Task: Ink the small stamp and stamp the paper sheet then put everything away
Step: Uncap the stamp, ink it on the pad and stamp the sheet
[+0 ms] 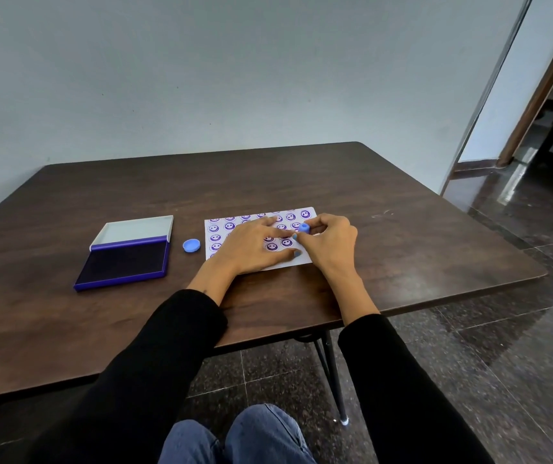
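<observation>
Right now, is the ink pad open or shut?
Open. The ink pad's pale lid is swung back toward the wall, and the dark purple inking surface lies fully exposed on the table.

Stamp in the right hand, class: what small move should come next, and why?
Probably press the stamp straight down: the right hand pinches it over the paper sheet beside earlier smiley prints, while the left hand lies flat, steadying the sheet.

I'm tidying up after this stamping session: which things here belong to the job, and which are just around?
Part of the job:
- small stamp, held in the right hand
- paper sheet, pinned by the left hand
- open ink pad
- blue cap, beside the sheet

Just around:
- table
- doorway
</observation>
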`<action>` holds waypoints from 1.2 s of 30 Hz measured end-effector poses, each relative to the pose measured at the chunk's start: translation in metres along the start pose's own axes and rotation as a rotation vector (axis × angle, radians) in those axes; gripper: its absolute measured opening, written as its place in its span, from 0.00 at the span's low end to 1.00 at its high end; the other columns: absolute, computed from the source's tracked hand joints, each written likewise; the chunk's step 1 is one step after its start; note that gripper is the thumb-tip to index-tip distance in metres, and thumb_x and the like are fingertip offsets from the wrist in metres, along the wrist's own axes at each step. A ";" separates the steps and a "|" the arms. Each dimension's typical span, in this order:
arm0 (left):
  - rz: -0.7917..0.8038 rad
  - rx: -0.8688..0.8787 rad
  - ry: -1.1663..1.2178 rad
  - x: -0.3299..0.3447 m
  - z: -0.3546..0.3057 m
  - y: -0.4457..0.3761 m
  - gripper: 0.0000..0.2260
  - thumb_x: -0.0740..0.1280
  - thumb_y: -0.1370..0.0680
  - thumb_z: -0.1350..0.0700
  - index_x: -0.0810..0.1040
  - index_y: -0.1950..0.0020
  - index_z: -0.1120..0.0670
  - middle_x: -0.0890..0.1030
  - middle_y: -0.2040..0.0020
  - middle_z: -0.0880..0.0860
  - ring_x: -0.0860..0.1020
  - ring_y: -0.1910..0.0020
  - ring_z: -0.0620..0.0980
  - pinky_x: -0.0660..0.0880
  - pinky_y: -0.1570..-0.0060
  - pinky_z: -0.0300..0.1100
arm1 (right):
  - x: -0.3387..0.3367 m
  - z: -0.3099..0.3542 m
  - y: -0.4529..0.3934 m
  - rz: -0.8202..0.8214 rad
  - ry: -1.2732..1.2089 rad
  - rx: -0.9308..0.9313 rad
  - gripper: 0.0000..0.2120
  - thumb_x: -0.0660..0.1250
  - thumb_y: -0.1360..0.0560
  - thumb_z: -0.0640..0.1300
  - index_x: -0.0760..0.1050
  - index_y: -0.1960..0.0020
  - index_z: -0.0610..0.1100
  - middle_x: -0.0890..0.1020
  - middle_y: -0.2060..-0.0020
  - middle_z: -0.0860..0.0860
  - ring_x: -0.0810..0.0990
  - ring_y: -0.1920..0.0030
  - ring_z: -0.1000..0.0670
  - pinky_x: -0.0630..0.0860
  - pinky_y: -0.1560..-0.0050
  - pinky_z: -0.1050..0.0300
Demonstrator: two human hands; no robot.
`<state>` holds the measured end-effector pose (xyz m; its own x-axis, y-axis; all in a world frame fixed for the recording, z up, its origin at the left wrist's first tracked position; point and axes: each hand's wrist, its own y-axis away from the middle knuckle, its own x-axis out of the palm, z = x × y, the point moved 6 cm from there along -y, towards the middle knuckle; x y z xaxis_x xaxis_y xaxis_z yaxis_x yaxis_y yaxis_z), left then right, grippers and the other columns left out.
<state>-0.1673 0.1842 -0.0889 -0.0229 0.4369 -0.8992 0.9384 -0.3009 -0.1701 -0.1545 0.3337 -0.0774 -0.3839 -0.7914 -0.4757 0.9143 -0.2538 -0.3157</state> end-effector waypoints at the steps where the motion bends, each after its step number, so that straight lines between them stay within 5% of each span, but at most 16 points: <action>1: 0.000 0.001 -0.001 0.000 0.000 0.000 0.22 0.65 0.28 0.37 0.74 0.36 0.41 0.66 0.26 0.50 0.63 0.27 0.49 0.61 0.31 0.50 | 0.000 0.000 0.000 0.000 0.003 0.001 0.08 0.75 0.35 0.39 0.82 0.56 0.40 0.85 0.62 0.46 0.81 0.61 0.50 0.70 0.59 0.63; 10: 0.003 0.006 -0.011 0.001 0.000 0.000 0.22 0.65 0.28 0.37 0.74 0.35 0.41 0.66 0.26 0.50 0.63 0.27 0.50 0.62 0.31 0.50 | 0.000 -0.001 0.001 0.014 -0.006 -0.002 0.08 0.76 0.34 0.41 0.82 0.56 0.40 0.84 0.63 0.48 0.80 0.62 0.52 0.72 0.57 0.62; 16: 0.010 0.012 -0.006 0.000 -0.001 0.000 0.22 0.65 0.28 0.37 0.73 0.35 0.39 0.65 0.26 0.49 0.63 0.27 0.49 0.61 0.31 0.49 | -0.022 -0.013 0.001 -0.216 -0.314 0.155 0.08 0.74 0.32 0.44 0.81 0.55 0.43 0.81 0.66 0.52 0.77 0.66 0.60 0.67 0.62 0.79; 23: -0.038 0.044 0.019 -0.004 -0.001 0.001 0.22 0.66 0.28 0.38 0.75 0.36 0.43 0.69 0.28 0.51 0.65 0.28 0.48 0.60 0.30 0.49 | -0.021 -0.016 0.001 -0.241 -0.377 0.194 0.07 0.73 0.30 0.46 0.80 0.55 0.45 0.81 0.65 0.53 0.77 0.64 0.59 0.74 0.51 0.62; 26: -0.270 0.039 0.157 -0.036 0.007 0.007 0.22 0.65 0.29 0.38 0.80 0.41 0.48 0.79 0.37 0.52 0.74 0.36 0.48 0.63 0.31 0.51 | -0.021 -0.017 0.000 -0.241 -0.394 0.199 0.06 0.73 0.31 0.46 0.79 0.56 0.46 0.80 0.67 0.54 0.77 0.65 0.60 0.75 0.48 0.59; 29: -0.512 -0.057 0.034 -0.074 0.036 0.023 0.24 0.64 0.32 0.34 0.82 0.46 0.48 0.83 0.45 0.51 0.78 0.42 0.50 0.69 0.36 0.50 | -0.020 -0.018 0.000 -0.239 -0.403 0.197 0.07 0.73 0.30 0.46 0.79 0.55 0.45 0.80 0.67 0.54 0.77 0.65 0.60 0.76 0.47 0.58; 36: -0.483 -0.357 -0.126 -0.095 0.087 0.048 0.18 0.73 0.33 0.42 0.82 0.48 0.50 0.84 0.49 0.50 0.78 0.45 0.52 0.68 0.41 0.50 | -0.020 -0.018 0.001 -0.244 -0.421 0.204 0.06 0.73 0.30 0.46 0.78 0.55 0.47 0.81 0.66 0.52 0.78 0.64 0.58 0.77 0.48 0.56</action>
<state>-0.1503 0.0540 -0.0465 -0.4947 0.3433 -0.7984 0.8688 0.2185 -0.4444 -0.1487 0.3592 -0.0830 -0.5420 -0.8400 -0.0245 0.8275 -0.5284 -0.1895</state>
